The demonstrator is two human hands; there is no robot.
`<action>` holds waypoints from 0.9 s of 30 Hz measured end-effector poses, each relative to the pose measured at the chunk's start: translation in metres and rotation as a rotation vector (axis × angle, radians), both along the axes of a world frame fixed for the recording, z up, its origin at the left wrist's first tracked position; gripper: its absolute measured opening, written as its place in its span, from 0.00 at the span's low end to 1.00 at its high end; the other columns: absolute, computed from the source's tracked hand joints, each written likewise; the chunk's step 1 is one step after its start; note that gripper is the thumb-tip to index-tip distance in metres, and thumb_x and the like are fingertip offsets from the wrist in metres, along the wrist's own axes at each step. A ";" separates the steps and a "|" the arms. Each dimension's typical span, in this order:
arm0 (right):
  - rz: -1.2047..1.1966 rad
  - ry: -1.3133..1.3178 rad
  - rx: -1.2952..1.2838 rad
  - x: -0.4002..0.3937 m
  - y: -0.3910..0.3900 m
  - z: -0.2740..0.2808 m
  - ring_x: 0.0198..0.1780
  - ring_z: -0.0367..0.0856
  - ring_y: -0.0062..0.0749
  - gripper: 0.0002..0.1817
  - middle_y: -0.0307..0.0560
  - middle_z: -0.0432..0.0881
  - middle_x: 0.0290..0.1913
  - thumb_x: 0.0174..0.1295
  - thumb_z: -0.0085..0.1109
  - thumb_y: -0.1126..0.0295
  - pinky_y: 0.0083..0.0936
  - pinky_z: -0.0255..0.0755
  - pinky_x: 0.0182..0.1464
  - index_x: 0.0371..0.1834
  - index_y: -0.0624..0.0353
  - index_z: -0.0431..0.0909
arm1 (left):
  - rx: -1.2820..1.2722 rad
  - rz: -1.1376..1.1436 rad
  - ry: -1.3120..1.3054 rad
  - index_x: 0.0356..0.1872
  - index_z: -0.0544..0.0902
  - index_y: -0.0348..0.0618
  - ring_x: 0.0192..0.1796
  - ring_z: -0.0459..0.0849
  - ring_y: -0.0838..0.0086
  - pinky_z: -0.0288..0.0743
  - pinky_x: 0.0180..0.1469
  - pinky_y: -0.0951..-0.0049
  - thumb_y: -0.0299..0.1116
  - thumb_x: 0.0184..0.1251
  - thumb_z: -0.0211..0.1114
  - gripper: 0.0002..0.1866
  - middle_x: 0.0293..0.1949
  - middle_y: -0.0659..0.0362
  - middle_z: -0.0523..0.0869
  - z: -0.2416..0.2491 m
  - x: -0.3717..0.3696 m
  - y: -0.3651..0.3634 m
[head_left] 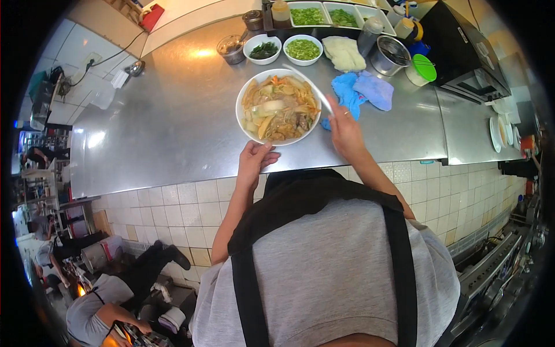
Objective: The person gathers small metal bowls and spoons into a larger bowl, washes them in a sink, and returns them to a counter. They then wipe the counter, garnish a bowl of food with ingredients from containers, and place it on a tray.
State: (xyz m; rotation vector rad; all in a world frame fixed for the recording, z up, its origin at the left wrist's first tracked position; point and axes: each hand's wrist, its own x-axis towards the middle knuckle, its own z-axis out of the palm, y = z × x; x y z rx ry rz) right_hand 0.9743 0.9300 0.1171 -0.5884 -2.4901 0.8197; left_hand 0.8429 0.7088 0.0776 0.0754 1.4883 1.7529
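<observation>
A white bowl (239, 110) filled with noodles, sliced meat and pale vegetables (277, 110) sits on the steel counter in front of me. My left hand (254, 165) is at its near edge, closed with the fingertips at the rim. In my right hand (347, 132), at the bowl's right side, is a long white utensil (312, 87). It runs up along the right rim, its far end over the bowl's back edge; its exact kind is unclear. Crumpled blue cloths (373, 89) lie just beyond the right hand.
Behind the bowl stand two small bowls of chopped greens (303, 48), a dark sauce jar (231, 51) and a folded pale cloth (344, 53). A steel pot (393, 56), a green-lidded tub (422, 70) and a black microwave (471, 55) are at right. Another person (110, 301) works at lower left.
</observation>
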 end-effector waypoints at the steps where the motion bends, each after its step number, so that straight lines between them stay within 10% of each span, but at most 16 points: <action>1: -0.025 0.101 0.106 0.004 0.012 0.005 0.39 0.77 0.57 0.24 0.60 0.75 0.40 0.64 0.45 0.72 0.45 0.72 0.40 0.66 0.55 0.61 | 0.007 -0.015 -0.001 0.40 0.72 0.32 0.37 0.86 0.65 0.82 0.39 0.73 0.33 0.64 0.63 0.14 0.37 0.48 0.82 0.001 0.000 0.000; 7: -0.639 -0.181 0.454 0.047 0.138 0.065 0.41 0.80 0.53 0.22 0.58 0.77 0.43 0.61 0.50 0.70 0.46 0.75 0.41 0.60 0.49 0.69 | -0.028 0.050 0.028 0.57 0.61 0.34 0.37 0.85 0.64 0.81 0.37 0.74 0.32 0.61 0.65 0.28 0.38 0.50 0.81 0.003 0.005 0.003; 14: -0.462 -0.152 0.859 0.024 0.214 0.057 0.41 0.81 0.51 0.15 0.57 0.78 0.45 0.59 0.53 0.64 0.44 0.75 0.42 0.49 0.52 0.76 | 0.083 0.107 0.008 0.58 0.60 0.36 0.38 0.85 0.60 0.81 0.39 0.68 0.27 0.63 0.54 0.23 0.44 0.47 0.80 0.017 0.011 0.017; 22: -0.105 -0.599 0.158 0.028 0.105 -0.008 0.38 0.82 0.49 0.14 0.54 0.83 0.34 0.59 0.55 0.58 0.42 0.74 0.39 0.30 0.58 0.81 | 0.126 0.142 -0.029 0.59 0.61 0.35 0.35 0.85 0.64 0.83 0.39 0.68 0.24 0.58 0.53 0.26 0.42 0.46 0.81 0.002 -0.010 0.015; 27: -0.147 -0.165 -0.013 0.019 0.095 -0.002 0.36 0.81 0.46 0.11 0.53 0.82 0.32 0.58 0.58 0.63 0.37 0.74 0.39 0.33 0.60 0.79 | 0.085 0.137 0.025 0.57 0.63 0.36 0.31 0.84 0.67 0.82 0.37 0.70 0.25 0.58 0.54 0.24 0.38 0.48 0.82 0.001 -0.021 0.011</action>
